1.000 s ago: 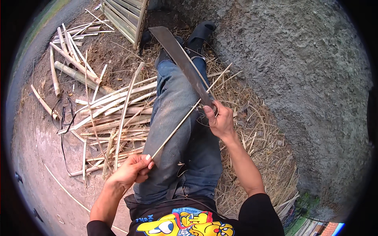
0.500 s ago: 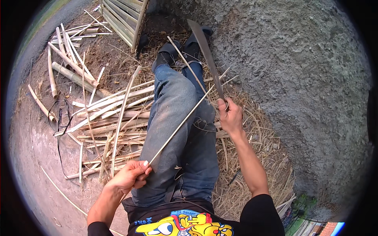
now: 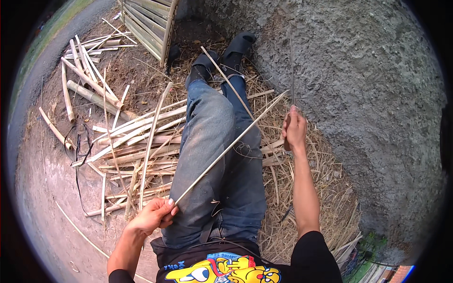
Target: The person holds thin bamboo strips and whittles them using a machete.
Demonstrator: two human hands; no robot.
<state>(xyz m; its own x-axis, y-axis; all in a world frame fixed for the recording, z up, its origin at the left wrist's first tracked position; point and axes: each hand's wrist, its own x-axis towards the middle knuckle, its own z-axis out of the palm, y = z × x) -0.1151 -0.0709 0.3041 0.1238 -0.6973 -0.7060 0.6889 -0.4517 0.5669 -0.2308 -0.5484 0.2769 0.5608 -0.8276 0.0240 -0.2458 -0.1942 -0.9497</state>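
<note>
Between the thumb and fingers of my left hand [image 3: 152, 218] is the near end of a thin bamboo strip [image 3: 222, 156]. The strip slants up to the right across my jeans, and its far end reaches over the shavings. My right hand [image 3: 296, 128] is wrapped round the handle of a machete [image 3: 292, 70]. Its long blade points away from me, turned nearly edge-on, to the right of the strip's far end and apart from it. Another bamboo strip [image 3: 226, 80] lies across my lower legs.
Split bamboo pieces [image 3: 141, 158] are piled left of my legs, with bamboo poles [image 3: 92, 96] farther off. A slatted bamboo panel [image 3: 148, 28] stands at the far end. Pale shavings [image 3: 325, 203] cover the ground on the right, beside a rough grey wall [image 3: 368, 113].
My right hand has moved right, and the machete has swung from leaning left over the strip to nearly upright in the picture, edge-on. My left hand keeps its pinch on the strip.
</note>
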